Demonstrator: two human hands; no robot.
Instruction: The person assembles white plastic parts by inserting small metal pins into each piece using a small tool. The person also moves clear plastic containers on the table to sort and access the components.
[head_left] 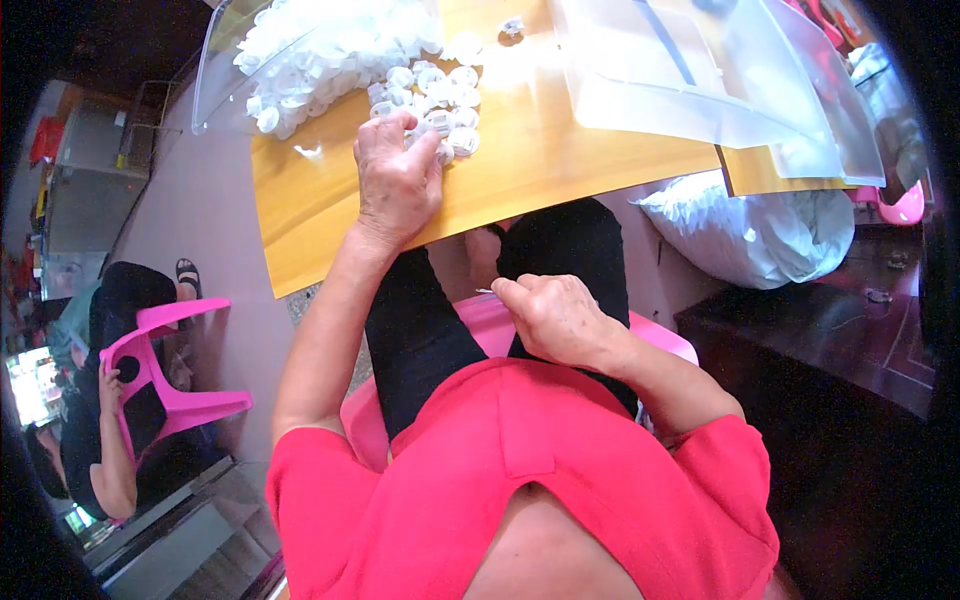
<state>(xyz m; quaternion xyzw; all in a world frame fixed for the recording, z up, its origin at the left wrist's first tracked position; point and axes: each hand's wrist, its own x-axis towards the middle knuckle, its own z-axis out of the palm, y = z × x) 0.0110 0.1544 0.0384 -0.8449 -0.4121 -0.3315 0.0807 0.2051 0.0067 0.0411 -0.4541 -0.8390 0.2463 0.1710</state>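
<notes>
My left hand reaches to the near edge of a spread of small white round plastic pieces. Its fingers are bent and closed, with what looks like one of the white pieces between thumb and forefinger, partly hidden. Over my lap, my right hand is closed, thumb and forefinger pinched together. A small thin, light-coloured tip pokes out of that pinch; the rest is covered by the fingers, and its kind does not show.
A clear bin of many more white pieces lies at the back left of the yellow wooden table. Translucent bins stand at the right. One small piece lies apart. A stuffed white sack sits below; a person with a pink chair is at left.
</notes>
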